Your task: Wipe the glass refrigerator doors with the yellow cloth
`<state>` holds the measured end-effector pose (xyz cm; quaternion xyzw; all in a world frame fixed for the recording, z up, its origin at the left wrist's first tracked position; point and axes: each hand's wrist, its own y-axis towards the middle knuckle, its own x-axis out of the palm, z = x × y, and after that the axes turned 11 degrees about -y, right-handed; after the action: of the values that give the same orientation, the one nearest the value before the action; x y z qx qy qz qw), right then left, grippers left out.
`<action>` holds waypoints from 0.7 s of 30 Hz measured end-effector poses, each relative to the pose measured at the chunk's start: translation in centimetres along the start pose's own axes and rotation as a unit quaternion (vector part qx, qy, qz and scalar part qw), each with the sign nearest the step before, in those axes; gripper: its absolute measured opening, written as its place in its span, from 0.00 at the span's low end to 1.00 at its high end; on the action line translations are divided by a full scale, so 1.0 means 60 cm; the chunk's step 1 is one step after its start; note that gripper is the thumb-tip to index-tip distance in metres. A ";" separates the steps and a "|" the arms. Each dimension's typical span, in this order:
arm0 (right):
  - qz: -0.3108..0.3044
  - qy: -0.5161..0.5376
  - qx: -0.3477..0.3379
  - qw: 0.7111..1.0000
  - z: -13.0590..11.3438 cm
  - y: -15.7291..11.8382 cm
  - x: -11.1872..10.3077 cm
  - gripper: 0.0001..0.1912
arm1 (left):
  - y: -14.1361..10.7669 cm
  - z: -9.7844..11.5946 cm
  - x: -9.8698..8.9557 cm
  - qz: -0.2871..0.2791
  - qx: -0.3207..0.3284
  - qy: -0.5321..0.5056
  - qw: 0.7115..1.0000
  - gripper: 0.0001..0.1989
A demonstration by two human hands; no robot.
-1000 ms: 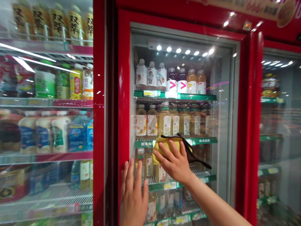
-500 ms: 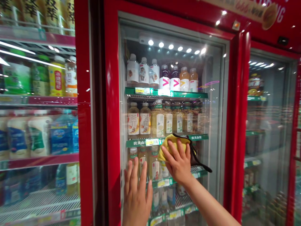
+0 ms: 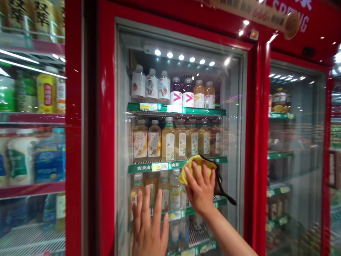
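Head view gives me both hands before the closed glass door (image 3: 233, 138) of a red drinks cooler (image 3: 106, 142). The right hand (image 3: 201, 186) lies over a yellow cloth (image 3: 183, 176), which is on the outer face of the glass, toward the right side of the door. Its fingers are a little apart and rather straight, spread on the cloth, and they do not close around it. The dark side of the cloth shows folded at the right of the hand, and one thin dark end hangs out downward. The left hand (image 3: 149, 227) is lower and to the left, with the fingers up and well separated, holding nothing; whether its palm touches the glass, I cannot tell. Behind the glass I see bottles (image 3: 164, 88) standing in rows on shelves with green front strips (image 3: 197, 111). The cloth covers part of the middle strip from my sight. More shelves with drinks (image 3: 23, 156) are at the left, and another cooler door (image 3: 306, 142) is at the right.
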<state>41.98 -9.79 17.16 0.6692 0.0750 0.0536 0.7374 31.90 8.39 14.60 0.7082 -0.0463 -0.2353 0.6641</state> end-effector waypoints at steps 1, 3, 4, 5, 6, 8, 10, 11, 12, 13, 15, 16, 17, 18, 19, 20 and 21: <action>-0.006 0.010 -0.040 0.999 -0.002 0.010 -0.002 0.32 | 0.006 0.004 0.003 -0.004 0.007 0.005 1.000 0.39; -0.017 0.024 -0.078 0.997 0.011 0.052 -0.005 0.31 | 0.020 0.015 0.009 -0.012 0.023 0.013 1.000 0.39; -0.018 0.026 -0.071 0.997 0.025 0.076 -0.006 0.31 | 0.027 0.022 0.012 -0.015 0.029 0.017 0.999 0.39; -0.017 0.025 -0.051 0.998 0.042 0.097 -0.005 0.31 | 0.032 0.030 0.016 -0.016 0.033 0.019 0.999 0.39; -0.015 0.022 -0.022 0.999 0.061 0.112 -0.003 0.31 | 0.035 0.037 0.019 -0.017 0.034 0.021 0.999 0.39; -0.008 0.013 0.046 0.999 0.094 0.112 0.002 0.31 | 0.034 0.051 0.025 -0.017 0.030 0.021 0.999 0.39; 0.001 0.003 0.107 0.994 0.111 0.076 0.008 0.32 | 0.026 0.060 0.030 -0.015 0.022 0.018 0.999 0.39; 0.003 -0.002 0.124 0.992 0.112 0.050 0.010 0.33 | 0.021 0.062 0.032 -0.015 0.020 0.017 1.000 0.39; 0.004 -0.004 0.125 0.992 0.109 0.023 0.011 0.33 | 0.016 0.064 0.035 -0.016 0.021 0.016 1.000 0.39; 0.001 -0.004 0.104 0.995 0.103 0.000 0.011 0.34 | 0.013 0.065 0.037 -0.020 0.025 0.014 0.999 0.39; -0.009 0.005 0.014 1.000 0.094 -0.022 0.009 0.33 | 0.011 0.067 0.043 -0.025 0.034 0.006 0.999 0.39; -0.015 0.011 -0.034 0.999 0.094 -0.017 0.007 0.32 | 0.013 0.069 0.046 -0.027 0.038 -0.001 0.999 0.40; -0.021 0.014 -0.069 0.997 0.100 -0.002 0.006 0.31 | 0.017 0.072 0.050 -0.028 0.040 -0.011 0.999 0.40; -0.026 0.013 -0.085 0.996 0.110 0.020 0.004 0.30 | 0.022 0.077 0.054 -0.029 0.039 -0.021 0.999 0.40; -0.032 0.008 -0.081 0.996 0.125 0.046 0.003 0.30 | 0.028 0.083 0.058 -0.031 0.040 -0.030 0.998 0.41; -0.036 0.001 -0.062 0.997 0.143 0.072 0.002 0.30 | 0.034 0.090 0.062 -0.033 0.041 -0.038 0.998 0.41; -0.042 -0.007 -0.037 0.998 0.163 0.094 0.001 0.31 | 0.039 0.099 0.067 -0.035 0.043 -0.042 0.998 0.41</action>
<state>43.95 -18.77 23.69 0.6380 0.0957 0.0209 0.7637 33.68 1.17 15.71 0.7266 -0.0597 -0.2858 0.6220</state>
